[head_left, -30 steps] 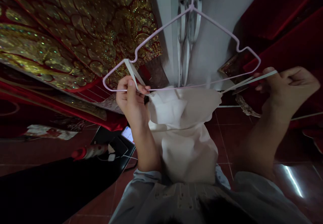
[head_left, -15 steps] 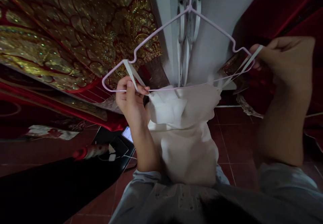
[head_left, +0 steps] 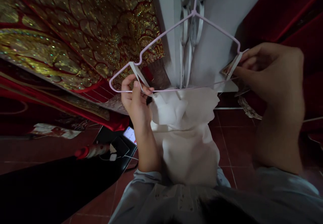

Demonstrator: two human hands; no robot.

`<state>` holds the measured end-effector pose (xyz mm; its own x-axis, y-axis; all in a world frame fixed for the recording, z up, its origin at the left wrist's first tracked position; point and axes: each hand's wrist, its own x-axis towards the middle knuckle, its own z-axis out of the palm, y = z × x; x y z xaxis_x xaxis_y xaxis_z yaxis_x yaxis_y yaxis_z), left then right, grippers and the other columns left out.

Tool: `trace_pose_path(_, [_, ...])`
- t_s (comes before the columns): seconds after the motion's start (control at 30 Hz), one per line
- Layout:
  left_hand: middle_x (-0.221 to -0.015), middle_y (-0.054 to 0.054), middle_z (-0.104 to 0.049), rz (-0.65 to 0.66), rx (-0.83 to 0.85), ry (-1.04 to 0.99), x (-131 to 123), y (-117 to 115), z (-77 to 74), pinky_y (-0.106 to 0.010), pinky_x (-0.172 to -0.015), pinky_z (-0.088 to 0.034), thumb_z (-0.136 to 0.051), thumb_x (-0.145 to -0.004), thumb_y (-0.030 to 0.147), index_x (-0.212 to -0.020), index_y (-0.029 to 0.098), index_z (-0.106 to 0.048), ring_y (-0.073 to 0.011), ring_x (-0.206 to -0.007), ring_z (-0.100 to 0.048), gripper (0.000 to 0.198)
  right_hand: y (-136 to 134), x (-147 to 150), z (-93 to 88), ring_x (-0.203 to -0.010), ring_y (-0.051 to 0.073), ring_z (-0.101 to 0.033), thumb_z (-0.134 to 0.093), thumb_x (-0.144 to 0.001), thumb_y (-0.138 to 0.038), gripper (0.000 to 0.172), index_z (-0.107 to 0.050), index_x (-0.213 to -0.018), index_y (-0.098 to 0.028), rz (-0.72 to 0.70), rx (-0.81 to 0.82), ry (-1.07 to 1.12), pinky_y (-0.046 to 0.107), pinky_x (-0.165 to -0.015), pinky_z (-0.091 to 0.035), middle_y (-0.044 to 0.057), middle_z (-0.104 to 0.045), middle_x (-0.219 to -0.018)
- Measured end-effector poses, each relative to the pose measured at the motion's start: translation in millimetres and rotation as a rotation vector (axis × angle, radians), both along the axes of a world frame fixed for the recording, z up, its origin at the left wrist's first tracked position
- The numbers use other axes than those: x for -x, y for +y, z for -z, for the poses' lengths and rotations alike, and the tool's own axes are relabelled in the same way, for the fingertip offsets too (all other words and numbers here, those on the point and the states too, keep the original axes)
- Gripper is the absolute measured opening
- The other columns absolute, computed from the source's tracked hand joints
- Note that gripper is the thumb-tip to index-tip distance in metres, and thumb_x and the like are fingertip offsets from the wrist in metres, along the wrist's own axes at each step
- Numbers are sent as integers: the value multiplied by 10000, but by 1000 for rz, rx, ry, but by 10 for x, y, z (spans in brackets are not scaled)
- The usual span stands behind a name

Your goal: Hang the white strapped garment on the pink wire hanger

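Observation:
A pale pink clothes hanger [head_left: 166, 32] hangs in front of me. From it hangs a white strapped garment [head_left: 186, 140] with a ruffled top edge. The left strap [head_left: 137, 71] loops over the hanger's left arm near the notch. My left hand [head_left: 136, 98] is closed round the hanger's bottom bar and the base of that strap. Over the right arm, by the notch, lies the right strap [head_left: 234, 64]. My right hand [head_left: 267, 69] is closed on the hanger's right end, its fingertips against that strap; its grip is partly hidden.
Gold-sequinned red cloth [head_left: 101, 22] hangs at left, dark red cloth [head_left: 285, 19] at right. White chained rings [head_left: 191, 32] hang behind the hanger. On a black surface [head_left: 101, 170] at lower left lie a lit phone [head_left: 130, 135], a white plug [head_left: 113, 157] and a red-capped bottle [head_left: 91, 150].
My right hand has moved left and inward, bringing the right strap from beyond the hanger's end onto its arm by the notch. My left hand keeps its grip.

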<state>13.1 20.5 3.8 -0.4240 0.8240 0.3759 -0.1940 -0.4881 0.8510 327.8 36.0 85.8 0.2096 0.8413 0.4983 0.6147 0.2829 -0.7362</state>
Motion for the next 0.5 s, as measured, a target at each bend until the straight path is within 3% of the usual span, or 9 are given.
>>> trace_pose_path(0.07, [-634,27,-562,-29,5,-46,-49,6,-10,-457,-802,-629,-955,-812,696,-1054,360,-729,-213,-596,-574,472,-58,103,149,-588,42,-418,-868,-720,-50,275,-734,-895,-215,24,-328,111,254,-539,-297,-36,-600,-779])
trace_pose_path(0.13, [-624,44,-550,-56,0,-104,-117,11,-22,-423,-788,-629,-982,-783,679,-1061,343,-722,-194,-582,-558,508,-128,239,306,-602,65,-400,-805,-764,-103,235,-700,-918,-246,31,-525,197,271,-533,-277,-12,-591,-864])
trace_pose_path(0.2, [-633,64,-540,-76,-1,-124,-178,18,-12,-382,-792,-624,-971,-798,668,-1090,319,-703,-169,-582,-562,527,-203,369,460,-598,84,-440,-778,-826,-172,202,-713,-991,-268,-63,-460,177,284,-533,-321,3,-627,-921])
trace_pose_path(0.33, [-743,52,-638,-118,17,-49,-195,25,119,-342,-876,-615,-893,-884,649,-1192,302,-648,-164,-723,-696,525,-287,534,745,-597,81,-490,-801,-889,-287,367,-757,-1253,-305,-412,-54,-70,286,-564,-459,21,-718,-1118])
trace_pose_path(0.4, [-866,21,-726,-154,14,-1,-160,14,224,-343,-919,-609,-873,-914,627,-1237,314,-625,-185,-879,-770,514,-298,582,870,-604,78,-481,-795,-899,-299,431,-745,-1326,-327,-451,13,-105,300,-597,-514,26,-722,-1218])
trace_pose_path(0.5, [-954,-4,-789,-233,-5,62,-130,-55,352,-343,-939,-600,-875,-932,580,-1187,292,-653,-199,-973,-797,444,-330,657,1015,-624,87,-490,-781,-916,-290,451,-731,-1361,-341,-385,-16,-44,340,-667,-579,37,-708,-1268])
